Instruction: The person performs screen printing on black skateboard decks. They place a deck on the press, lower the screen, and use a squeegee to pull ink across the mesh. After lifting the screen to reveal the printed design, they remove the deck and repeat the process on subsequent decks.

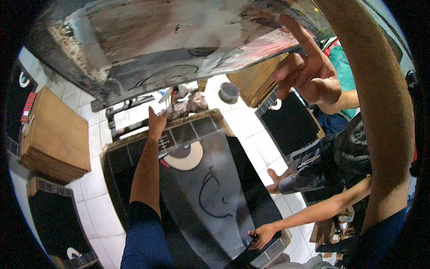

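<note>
In the head view, the black mat (pixel 253 188) lay below the tilted stained panel (pixel 179 40), already bearing an eye (pixel 193 159) and a curved line; what remained could not be told. The left hand (pixel 157 120) reached its far end, grip unclear; the right was out of sight. Another person's hand (pixel 265 234) was at the near edge.

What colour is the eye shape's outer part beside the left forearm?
Cream; the outer part shows best in the head view.
</note>
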Tool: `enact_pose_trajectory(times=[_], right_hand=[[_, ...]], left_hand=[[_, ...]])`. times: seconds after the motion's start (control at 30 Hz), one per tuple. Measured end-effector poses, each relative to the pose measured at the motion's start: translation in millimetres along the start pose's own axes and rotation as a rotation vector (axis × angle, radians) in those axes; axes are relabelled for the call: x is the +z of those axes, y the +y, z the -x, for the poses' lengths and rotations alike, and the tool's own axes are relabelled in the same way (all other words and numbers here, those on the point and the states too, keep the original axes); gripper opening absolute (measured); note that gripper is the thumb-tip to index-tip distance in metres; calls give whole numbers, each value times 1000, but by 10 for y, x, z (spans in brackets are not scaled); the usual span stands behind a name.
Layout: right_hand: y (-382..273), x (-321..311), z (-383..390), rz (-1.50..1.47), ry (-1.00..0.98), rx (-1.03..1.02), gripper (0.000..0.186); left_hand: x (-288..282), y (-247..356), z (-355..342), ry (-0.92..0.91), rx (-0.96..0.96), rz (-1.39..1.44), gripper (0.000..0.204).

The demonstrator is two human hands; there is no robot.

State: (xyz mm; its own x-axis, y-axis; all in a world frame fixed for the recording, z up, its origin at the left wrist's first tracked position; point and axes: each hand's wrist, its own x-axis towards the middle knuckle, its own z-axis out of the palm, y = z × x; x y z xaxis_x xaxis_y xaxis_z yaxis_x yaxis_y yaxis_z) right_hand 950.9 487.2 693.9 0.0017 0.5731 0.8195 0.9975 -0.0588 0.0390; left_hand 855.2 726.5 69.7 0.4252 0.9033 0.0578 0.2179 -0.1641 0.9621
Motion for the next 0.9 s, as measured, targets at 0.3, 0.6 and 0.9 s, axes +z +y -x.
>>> enact_pose_trajectory(times=[0.3,0.6,0.9], right_hand=[[56,45,-131,-54,-71,-20,37],[34,118,-190,-104,-101,17,41],[44,105,-107,-148,-87,17,39]], left_hand=[[372,11,-445,24,168,-540,57],[207,-167,-256,57,329,-821,46],[-91,-590,-363,207,120,53,4]])
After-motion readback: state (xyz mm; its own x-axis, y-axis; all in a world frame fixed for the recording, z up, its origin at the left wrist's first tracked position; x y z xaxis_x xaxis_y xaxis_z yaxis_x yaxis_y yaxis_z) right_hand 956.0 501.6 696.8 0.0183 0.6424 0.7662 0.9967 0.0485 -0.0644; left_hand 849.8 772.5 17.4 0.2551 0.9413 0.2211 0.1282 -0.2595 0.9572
